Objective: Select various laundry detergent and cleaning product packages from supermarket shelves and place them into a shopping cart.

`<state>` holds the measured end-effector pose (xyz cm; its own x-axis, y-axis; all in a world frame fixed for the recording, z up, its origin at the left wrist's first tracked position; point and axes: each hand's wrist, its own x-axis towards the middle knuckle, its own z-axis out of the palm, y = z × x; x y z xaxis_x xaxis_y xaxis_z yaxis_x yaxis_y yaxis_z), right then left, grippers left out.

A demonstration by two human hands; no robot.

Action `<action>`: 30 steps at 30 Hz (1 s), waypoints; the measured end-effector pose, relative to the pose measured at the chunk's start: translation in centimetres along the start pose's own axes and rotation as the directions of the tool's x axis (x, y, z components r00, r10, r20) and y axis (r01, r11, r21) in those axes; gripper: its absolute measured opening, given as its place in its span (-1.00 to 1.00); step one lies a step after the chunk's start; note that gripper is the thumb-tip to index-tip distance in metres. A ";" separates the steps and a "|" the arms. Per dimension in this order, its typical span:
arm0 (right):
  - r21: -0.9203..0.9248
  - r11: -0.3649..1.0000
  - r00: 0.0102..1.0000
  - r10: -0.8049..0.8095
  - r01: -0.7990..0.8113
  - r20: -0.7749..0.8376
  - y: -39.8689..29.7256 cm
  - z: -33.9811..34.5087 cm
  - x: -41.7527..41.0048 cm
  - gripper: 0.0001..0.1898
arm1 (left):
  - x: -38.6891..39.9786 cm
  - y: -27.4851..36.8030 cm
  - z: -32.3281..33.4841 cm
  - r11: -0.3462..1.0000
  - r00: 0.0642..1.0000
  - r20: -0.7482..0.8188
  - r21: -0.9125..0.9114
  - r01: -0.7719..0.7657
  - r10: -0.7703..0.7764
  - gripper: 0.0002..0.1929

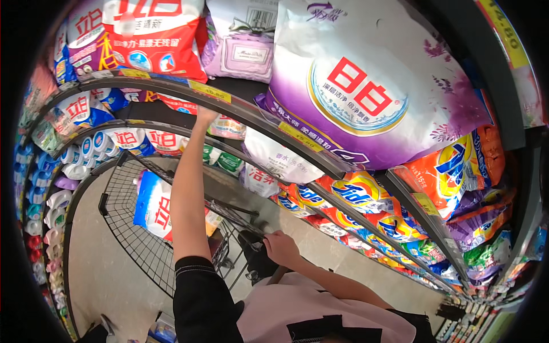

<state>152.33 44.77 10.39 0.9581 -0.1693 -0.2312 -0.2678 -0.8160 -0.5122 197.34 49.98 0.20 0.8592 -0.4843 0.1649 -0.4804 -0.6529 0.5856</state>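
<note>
My left hand [206,115] reaches up into the shelving, just under the edge of an upper shelf [240,105]. Its fingers are mostly hidden there, close to a red and white laundry powder bag [178,103] and a pink patterned bag [227,126]; contact cannot be made out. Lower down, my right hand [281,248] is closed around the handle [278,274] of a black wire shopping cart [128,240]. Inside the cart lies a blue, white and red laundry powder bag [156,206], partly covered by my left forearm. Beside it is a yellowish package [212,221].
A large white and purple detergent bag [296,124] leans over the upper shelf. Orange Tide bags [356,191] line the shelves at right. Detergent bottles [58,201] fill the left shelves. Another person's foot [107,326] and a box [162,328] are at the bottom left.
</note>
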 end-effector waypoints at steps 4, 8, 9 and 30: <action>0.004 0.995 0.995 -0.099 0.099 0.012 -1.1 -0.6 0.0 -0.83 | 3.7 -10.1 6.3 0.995 0.914 -0.402 -0.055 -0.077 0.049 -0.59; -0.021 0.999 0.999 -0.046 0.046 -0.007 -0.6 -0.6 0.1 -0.84 | 4.8 -9.3 9.7 0.793 0.924 -0.345 -0.604 -0.084 -0.165 -0.59; -0.034 0.997 0.997 -0.070 0.069 -0.026 -0.4 -0.5 0.1 -0.85 | 4.9 -8.8 9.8 0.696 0.924 -0.316 -0.713 -0.083 -0.213 -0.58; -0.068 0.993 0.994 -0.097 0.093 -0.058 -1.0 -0.1 -0.2 -0.87 | -10.2 0.3 -5.5 0.651 0.985 -0.059 -0.756 0.062 -0.163 -0.85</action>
<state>152.43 45.60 11.02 0.9838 -0.1211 -0.1323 -0.1701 -0.8641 -0.4737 189.34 57.95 3.12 0.9348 -0.3363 0.1139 -0.1261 -0.0146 0.9919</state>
